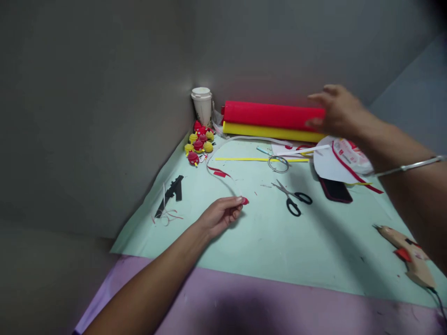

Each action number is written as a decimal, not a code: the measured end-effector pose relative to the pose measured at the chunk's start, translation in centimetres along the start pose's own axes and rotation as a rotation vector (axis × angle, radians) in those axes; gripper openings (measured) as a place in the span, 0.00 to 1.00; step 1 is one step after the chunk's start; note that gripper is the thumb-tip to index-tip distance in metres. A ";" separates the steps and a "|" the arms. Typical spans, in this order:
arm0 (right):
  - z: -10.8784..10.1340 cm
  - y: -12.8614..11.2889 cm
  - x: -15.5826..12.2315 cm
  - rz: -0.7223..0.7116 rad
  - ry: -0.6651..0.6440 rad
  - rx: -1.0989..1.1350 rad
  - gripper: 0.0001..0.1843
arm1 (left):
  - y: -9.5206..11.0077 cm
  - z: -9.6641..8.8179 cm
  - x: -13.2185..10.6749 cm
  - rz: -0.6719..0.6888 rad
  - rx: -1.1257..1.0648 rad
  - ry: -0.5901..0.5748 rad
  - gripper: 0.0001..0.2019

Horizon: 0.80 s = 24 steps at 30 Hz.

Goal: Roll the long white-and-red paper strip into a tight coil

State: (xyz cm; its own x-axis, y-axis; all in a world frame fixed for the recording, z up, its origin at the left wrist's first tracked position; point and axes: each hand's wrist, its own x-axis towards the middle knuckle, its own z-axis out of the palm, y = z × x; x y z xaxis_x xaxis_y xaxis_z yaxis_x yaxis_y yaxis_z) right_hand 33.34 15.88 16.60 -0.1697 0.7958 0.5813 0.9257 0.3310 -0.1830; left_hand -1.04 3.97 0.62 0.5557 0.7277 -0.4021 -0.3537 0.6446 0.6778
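My left hand (223, 216) is closed in a pinch low over the mat. Between its thumb and fingers is a small red piece (246, 201), at the end of a long thin white strip (219, 177) that curls away to the back. My right hand (337, 109) is raised in front of the red roll (272, 114), fingers apart and slightly blurred, with nothing seen in it. Scissors (291, 195) with black handles lie partly open on the mat, right of my left hand. A short red strip (219, 174) lies beside the white one.
On the green mat (265, 251) are a glue gun (410, 260), a phone (335, 190), a roll of tape (278, 164), a yellow strip (244, 159) and black scraps (171, 193). Several red and yellow ornaments (198, 145) sit near a white cup (202, 107). A yellow roll (272, 132) lies behind.
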 end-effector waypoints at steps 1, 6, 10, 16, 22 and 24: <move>1.2 -2.0 -1.4 0.068 -0.021 -0.048 0.35 | -0.1 0.0 0.0 -0.001 -0.009 0.008 0.06; 5.2 -11.7 -9.9 0.031 -0.083 0.195 0.12 | -0.2 0.0 0.2 0.006 -0.031 0.037 0.06; 7.6 -16.0 -15.7 0.063 0.013 0.397 0.09 | -0.4 0.0 0.3 0.007 -0.044 0.017 0.07; 10.2 -17.2 -19.1 0.108 0.100 0.550 0.08 | -0.5 0.1 0.2 0.014 -0.040 0.013 0.07; 10.7 -17.9 -20.1 0.090 0.128 0.582 0.10 | -0.7 0.2 0.3 0.038 -0.017 0.026 0.07; 10.4 -17.8 -20.0 0.238 0.116 0.680 0.07 | -0.8 0.1 0.4 0.036 -0.017 0.033 0.07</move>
State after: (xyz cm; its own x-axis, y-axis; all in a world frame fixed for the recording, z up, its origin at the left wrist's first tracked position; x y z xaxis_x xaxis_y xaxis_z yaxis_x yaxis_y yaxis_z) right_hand 16.77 -0.68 0.02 0.0819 0.8390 0.5379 0.5123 0.4276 -0.7448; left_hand -0.47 3.71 0.04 0.5171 0.7578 -0.3978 -0.3862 0.6214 0.6817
